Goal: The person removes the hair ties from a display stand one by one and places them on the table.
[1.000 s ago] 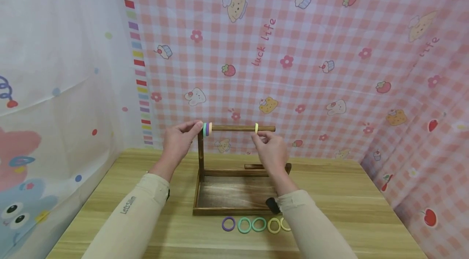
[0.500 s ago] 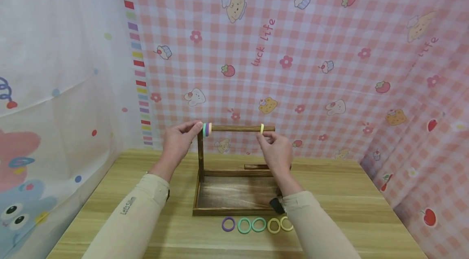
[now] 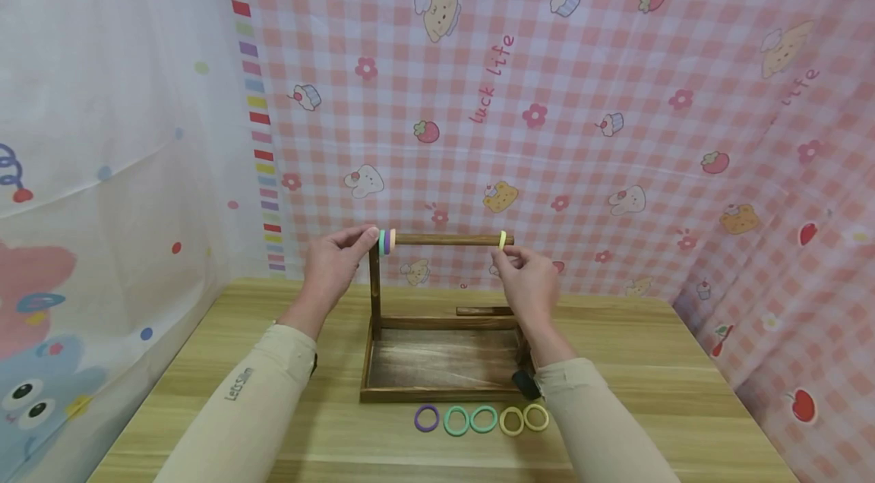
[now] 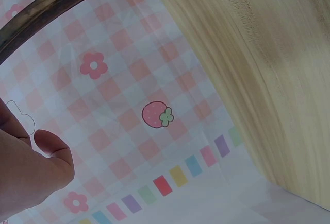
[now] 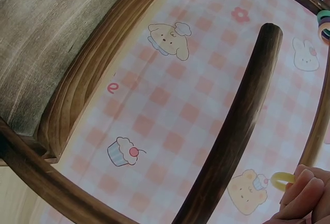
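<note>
The wooden tray (image 3: 451, 395), its floor streaked with grain, sits on the counter (image 3: 615, 392). From its nine o'clock side an upright (image 3: 374, 301) carries a dark brown upper bar (image 3: 447, 240). Against the upright, the bar holds green (image 3: 382, 242), purple (image 3: 387, 241) and peach rings (image 3: 393, 241). Toward its three o'clock end is a slim, pale yellow ring (image 3: 502, 240), pinched by the right hand (image 3: 529, 282). The left hand (image 3: 331, 263) grips the upright's top. At the tray's six o'clock lie purple, green and yellow loose rings (image 3: 416, 418).
</note>
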`<state>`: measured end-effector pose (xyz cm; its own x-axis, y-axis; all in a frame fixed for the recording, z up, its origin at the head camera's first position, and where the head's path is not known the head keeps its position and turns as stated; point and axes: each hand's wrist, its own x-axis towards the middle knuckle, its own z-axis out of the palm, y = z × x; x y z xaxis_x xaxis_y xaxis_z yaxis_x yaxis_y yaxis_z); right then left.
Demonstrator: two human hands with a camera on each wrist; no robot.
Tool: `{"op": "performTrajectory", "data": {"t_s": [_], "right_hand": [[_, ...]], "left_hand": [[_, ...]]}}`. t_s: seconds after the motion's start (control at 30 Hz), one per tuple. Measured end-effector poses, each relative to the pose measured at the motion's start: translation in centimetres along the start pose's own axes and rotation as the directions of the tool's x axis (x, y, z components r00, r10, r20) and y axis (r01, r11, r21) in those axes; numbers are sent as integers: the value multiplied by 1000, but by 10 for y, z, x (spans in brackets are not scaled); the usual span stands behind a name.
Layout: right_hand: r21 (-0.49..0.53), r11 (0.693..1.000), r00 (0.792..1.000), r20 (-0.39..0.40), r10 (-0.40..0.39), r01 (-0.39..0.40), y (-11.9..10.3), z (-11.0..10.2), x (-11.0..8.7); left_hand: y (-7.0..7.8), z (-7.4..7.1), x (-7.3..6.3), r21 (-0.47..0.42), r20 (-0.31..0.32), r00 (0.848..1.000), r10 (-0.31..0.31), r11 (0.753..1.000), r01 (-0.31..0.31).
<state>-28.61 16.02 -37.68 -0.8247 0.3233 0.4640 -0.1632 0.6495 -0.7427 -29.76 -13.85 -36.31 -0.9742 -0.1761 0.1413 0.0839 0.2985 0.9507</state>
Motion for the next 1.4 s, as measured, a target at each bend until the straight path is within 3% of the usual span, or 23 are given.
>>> {"op": "performTrajectory", "data": {"t_s": [0.47,0.83,1.1,1.4], "right_hand": [[3,1000,1000,-2,29,-29,5,-6,2],[76,995,998,-8,62,-62,10,-11,4],[81,992,995,31,96,-98,16,-12,2],[90,993,995,70,68,-74,21,-10,-11]], "left_hand": [[1,0,-1,-3,-4,1000,-16,1000,16],[0,0,0,-5,0,1000,-19,1000,19],[-1,0,0,-5,2,1000,-20,1000,20],[1,0,0,-10,7,999,-32,999,32]]}}
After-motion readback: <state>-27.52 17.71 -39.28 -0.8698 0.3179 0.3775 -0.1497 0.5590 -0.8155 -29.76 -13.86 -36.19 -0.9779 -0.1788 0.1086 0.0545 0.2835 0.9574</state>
